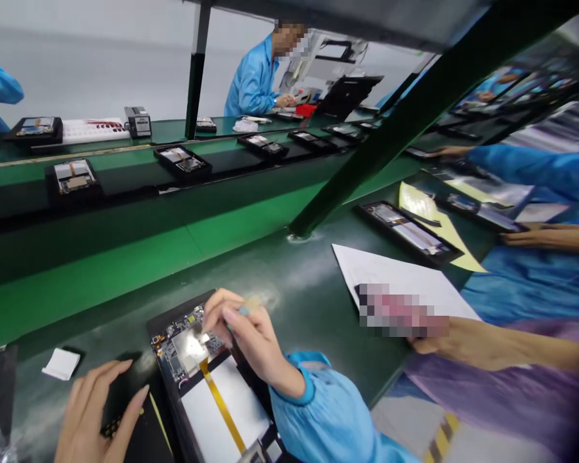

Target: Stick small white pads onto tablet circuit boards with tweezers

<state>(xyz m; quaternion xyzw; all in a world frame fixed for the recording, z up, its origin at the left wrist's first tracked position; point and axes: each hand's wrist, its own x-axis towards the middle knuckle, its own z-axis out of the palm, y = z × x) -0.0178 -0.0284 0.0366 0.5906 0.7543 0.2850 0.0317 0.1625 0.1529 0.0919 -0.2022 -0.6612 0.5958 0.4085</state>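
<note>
An opened tablet (212,392) lies in a black tray in front of me, its circuit board, silver battery and a yellow ribbon cable exposed. My right hand (246,334) is closed in a pinch on a thin tool with a light blue tip, held over the circuit board (181,344). My left hand (96,415) rests with fingers spread on a black part (125,402) to the left of the tablet. A small white pad (61,363) lies further left on the green bench.
A conveyor (125,180) carries several black trays with opened tablets. A slanted dark post (367,148) meets the bench. A white sheet (395,276) lies at the right, where another person's arm (487,347) rests. Further workers in blue coats sit to the right and across.
</note>
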